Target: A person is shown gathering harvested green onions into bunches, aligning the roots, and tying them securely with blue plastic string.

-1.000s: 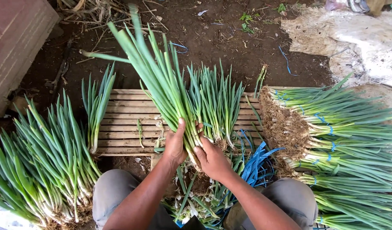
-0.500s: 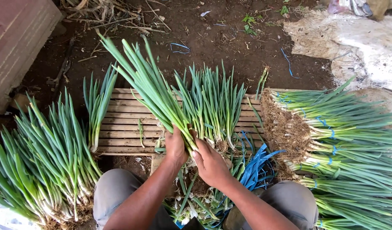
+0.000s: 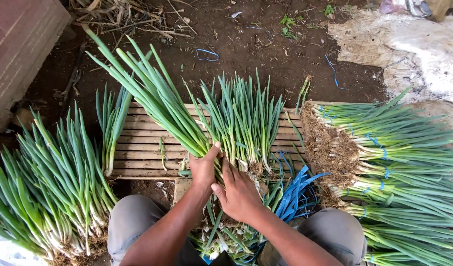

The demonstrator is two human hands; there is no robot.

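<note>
left hand (image 3: 202, 168): closed around the lower stalks of a spring onion bunch (image 3: 152, 98), just below centre frame; thumb up along the stalks; leaves fan out toward the upper left.
right hand (image 3: 238, 194): partly open, fingers spread, pressed on the root end of the same bunch just right of the left hand. Flat contact rather than a full grip, as far as I can see.
bunch in hand: no tie visible on it. Looks loose, so I judge it not yet bound.
second bunch (image 3: 246, 118): lies on the slatted wooden board (image 3: 137, 148), centre frame, touching the held bunch on its right. No tie visible here either.
done pile: tied bundles (image 3: 399, 162) at right of frame, stacked with roots toward centre, blue bands around the stalks. Sizeable stack, reaching the lower right corner.
to-do pile: loose spring onions (image 3: 44, 182) at left of frame, roots toward the bottom edge, no bands seen. Also large.
small bunch (image 3: 110, 128): on the board's left end, unbound.
ties: blue strips (image 3: 293, 189) just right of the right hand, beside the knee; not touched.
trimmings (image 3: 221, 241): scraps between the knees, bottom centre.
progress estimate: roughly midway; piles look comparable in size.
</note>
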